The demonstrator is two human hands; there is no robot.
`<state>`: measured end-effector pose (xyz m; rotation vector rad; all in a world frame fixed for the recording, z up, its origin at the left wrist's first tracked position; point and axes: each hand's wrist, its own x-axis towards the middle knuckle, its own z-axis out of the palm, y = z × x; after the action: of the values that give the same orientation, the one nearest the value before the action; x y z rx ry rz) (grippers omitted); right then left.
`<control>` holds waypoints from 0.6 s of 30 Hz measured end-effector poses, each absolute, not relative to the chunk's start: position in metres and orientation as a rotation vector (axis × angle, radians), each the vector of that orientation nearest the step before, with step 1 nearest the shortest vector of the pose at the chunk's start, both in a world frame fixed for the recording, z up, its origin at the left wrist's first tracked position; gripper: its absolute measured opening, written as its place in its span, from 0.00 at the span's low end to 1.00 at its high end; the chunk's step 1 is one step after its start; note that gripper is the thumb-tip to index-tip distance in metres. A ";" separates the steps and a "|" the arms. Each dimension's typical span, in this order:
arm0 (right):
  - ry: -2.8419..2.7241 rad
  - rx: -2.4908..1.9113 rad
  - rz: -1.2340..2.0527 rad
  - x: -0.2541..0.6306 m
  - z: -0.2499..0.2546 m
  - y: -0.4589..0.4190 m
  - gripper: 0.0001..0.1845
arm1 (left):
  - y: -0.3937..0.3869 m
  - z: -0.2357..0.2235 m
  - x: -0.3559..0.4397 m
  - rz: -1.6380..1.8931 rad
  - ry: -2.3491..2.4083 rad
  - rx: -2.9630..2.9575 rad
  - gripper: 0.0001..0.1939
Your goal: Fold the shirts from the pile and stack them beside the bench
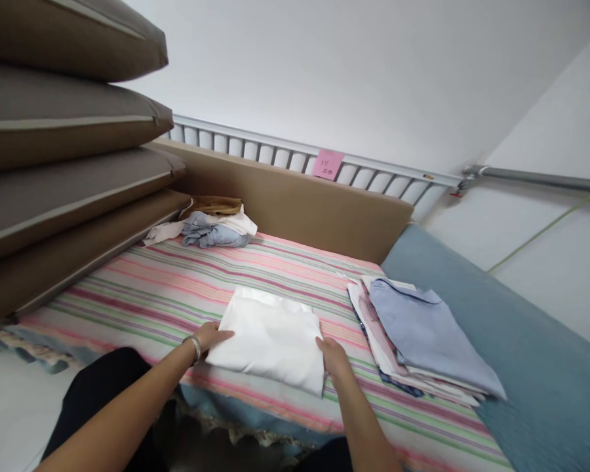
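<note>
A white garment [270, 334], folded into a rough rectangle, is in front of me over the striped cloth [177, 282]. My left hand [209, 337] grips its left edge, thumb on top and fingers out of sight beneath. At the opposite edge my right hand [332, 357] pinches the fabric the same way. To the right of the white garment lies a stack of folded clothes [427, 328], with a light blue one on top and white, pink and dark blue layers below.
Thick brown cushions [73, 124] are piled high on the left. Beside them sits a crumpled heap of clothes [216, 229]. A brown board [299, 203] stands along the back before a white radiator [246, 147] bearing a pink note [328, 164]. Blue fabric [535, 354] covers the right side.
</note>
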<state>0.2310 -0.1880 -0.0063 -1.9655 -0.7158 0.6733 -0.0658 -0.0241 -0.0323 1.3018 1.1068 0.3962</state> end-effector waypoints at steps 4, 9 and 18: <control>-0.786 -2.077 0.694 0.239 -0.006 -0.183 0.16 | -0.027 -0.032 -0.065 0.385 1.192 1.432 0.14; -0.864 -2.183 0.733 0.238 -0.008 -0.185 0.17 | -0.033 -0.022 -0.064 0.453 1.387 1.701 0.13; -1.020 -2.228 0.805 0.228 -0.005 -0.190 0.21 | -0.053 0.010 -0.052 0.578 1.324 2.249 0.04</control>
<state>0.2278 -0.1904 -0.0047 -2.2284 -1.0202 0.8047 -0.0521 -0.0529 0.0099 2.2492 1.3238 0.5784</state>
